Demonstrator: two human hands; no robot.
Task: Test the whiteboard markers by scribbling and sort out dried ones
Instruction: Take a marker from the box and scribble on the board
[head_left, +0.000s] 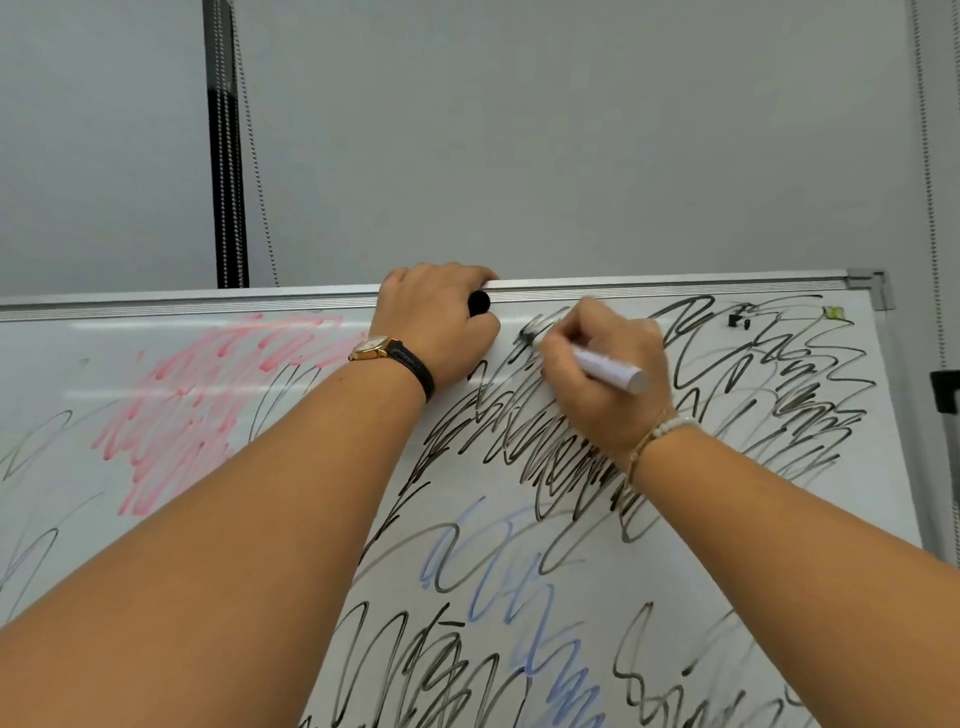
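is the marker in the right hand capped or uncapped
Uncapped: the white marker in the right hand has its bare tip on the whiteboard, and the left hand holds a black cap.

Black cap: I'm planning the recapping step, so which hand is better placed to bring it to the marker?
Left: the left hand grips the black cap, close beside the marker held by the right hand.

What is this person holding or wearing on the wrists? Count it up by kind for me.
Markers: 1, the white marker in the right hand
Caps: 1, the black cap in the left hand
Watches: 1, the watch
Bracelets: 2, the beaded bracelet and the thin chain
Total: 5
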